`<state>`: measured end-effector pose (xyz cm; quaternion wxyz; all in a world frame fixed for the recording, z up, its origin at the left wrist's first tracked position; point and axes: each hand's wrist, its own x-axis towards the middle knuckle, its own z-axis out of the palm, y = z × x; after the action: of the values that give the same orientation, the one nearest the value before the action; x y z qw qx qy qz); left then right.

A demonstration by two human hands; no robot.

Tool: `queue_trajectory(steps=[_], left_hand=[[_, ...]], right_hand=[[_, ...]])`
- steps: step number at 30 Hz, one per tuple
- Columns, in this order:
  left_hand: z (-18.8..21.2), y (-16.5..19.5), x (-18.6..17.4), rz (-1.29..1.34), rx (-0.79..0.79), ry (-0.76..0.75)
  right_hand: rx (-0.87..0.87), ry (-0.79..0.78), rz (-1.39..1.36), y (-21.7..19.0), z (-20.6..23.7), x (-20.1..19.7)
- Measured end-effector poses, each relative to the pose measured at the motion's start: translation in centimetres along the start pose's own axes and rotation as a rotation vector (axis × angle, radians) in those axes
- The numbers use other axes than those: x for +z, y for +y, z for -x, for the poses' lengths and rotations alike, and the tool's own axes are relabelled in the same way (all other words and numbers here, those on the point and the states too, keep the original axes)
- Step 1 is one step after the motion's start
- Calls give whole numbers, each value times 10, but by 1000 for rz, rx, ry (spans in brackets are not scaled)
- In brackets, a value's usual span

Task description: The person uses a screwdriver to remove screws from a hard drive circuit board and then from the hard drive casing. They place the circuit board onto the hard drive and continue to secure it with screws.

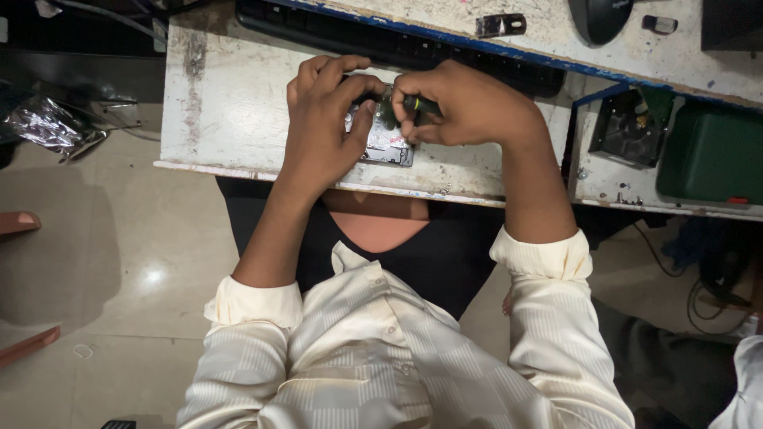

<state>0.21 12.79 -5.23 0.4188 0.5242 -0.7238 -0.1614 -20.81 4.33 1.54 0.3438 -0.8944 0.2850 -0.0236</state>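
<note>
Both hands meet over a small silver metal device (387,143), flat on the worn white desk (230,103) close to its near edge. The left hand (322,119) is curled around the device's left side, fingers closed on it and pinning it down. The right hand (461,103) is closed around a green-handled screwdriver (415,104) whose tip goes down between the two hands; the tip itself is hidden by the fingers. To do this well, the driver should probably stand straight on the screw with steady downward pressure while the left hand keeps the device from turning or sliding. The desk edge runs just below the hands, so a slip toward the body could carry the device or a loose screw off onto the floor. Just beyond the hands lies a black keyboard (397,40), which limits room forward. Right of the right hand sit a black fan-like part (628,127) and a green box (711,155); left of the left hand the desk offers more room.
</note>
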Motion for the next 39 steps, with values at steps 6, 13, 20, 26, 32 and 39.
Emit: queue_trajectory(steps=[6, 13, 20, 26, 32, 39], left_hand=[[1, 0, 0, 2, 4, 3], [3, -1, 0, 4, 4, 0], [2, 1, 0, 11, 1, 3], [2, 1, -2, 8, 7, 4], [2, 1, -1, 9, -4, 1], [2, 2, -2, 5, -2, -5]], right_hand=[[-104, 32, -94, 2, 0, 0], [-68, 21, -49, 7, -3, 4], [-107, 38, -68, 7, -4, 6], [-80, 23, -37, 2, -5, 5], [-103, 6, -48, 5, -3, 3], [-164, 103, -170, 23, 3, 6]])
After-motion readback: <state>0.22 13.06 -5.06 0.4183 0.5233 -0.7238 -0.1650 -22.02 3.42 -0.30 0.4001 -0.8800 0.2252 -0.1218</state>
